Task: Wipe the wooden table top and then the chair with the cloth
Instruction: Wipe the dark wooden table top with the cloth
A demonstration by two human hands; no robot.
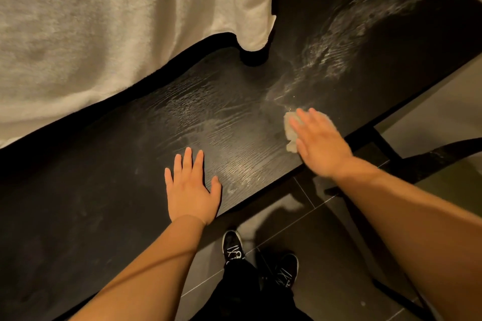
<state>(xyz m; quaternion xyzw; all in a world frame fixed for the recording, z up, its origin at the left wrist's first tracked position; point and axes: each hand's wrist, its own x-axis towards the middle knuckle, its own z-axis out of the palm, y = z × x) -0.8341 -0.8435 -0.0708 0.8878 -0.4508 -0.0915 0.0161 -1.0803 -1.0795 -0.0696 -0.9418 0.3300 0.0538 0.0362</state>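
Step in hand: wiping the desk (86, 206) top; judging by the task order, the chair comes afterwards.
Cloth (289, 129): a small pale wad lying on the desk, close to its near edge and toward its right end, mostly covered by the right hand.
Right hand (321, 144): fingers straight and spread, palm pressing flat on the cloth, not curled round it; slightly blurred.
Left hand (190, 188): flat on the desk near its near edge, toward the middle, fingers straight and apart, holding nothing; it seems to serve as a brace.
Streaks (336, 44): pale smears fan across the desk's middle and far right part, while its left end looks duller and probably unwiped.
White fabric (99, 23): hangs over the desk's far edge.
Chair: cannot tell for sure; a dark frame (440, 149) just off the desk's near right end may be it.
Next move calls for: steady downward pressure so the loose wad does not slip out from under the palm, with overlapping passes toward the desk's left end.
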